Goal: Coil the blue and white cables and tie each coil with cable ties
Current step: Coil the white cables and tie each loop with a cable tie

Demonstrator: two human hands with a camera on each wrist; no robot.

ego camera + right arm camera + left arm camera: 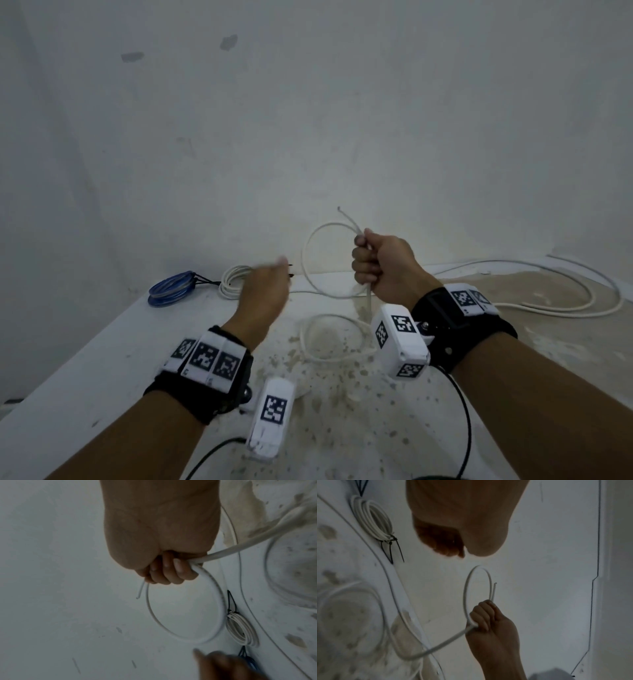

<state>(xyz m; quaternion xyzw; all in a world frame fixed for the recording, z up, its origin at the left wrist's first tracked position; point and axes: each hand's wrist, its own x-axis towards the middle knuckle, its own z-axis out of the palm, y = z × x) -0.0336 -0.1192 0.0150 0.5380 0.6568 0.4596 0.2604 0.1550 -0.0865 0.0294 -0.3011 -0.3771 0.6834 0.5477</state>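
Note:
My right hand grips the loose white cable in a fist above the table. One round loop stands out to the left of it, and the cut end pokes up past the thumb. The right wrist view shows the fingers curled round both strands of the loop. My left hand is blurred, just left of the loop, and holds nothing; its fingers hang loosely curled. The rest of the cable trails over the table in loops.
A blue coil and a white coil, each bound with black cable ties, lie at the table's back edge by the wall. More loose white cable sweeps across the right side. The tabletop is stained and chipped in the middle.

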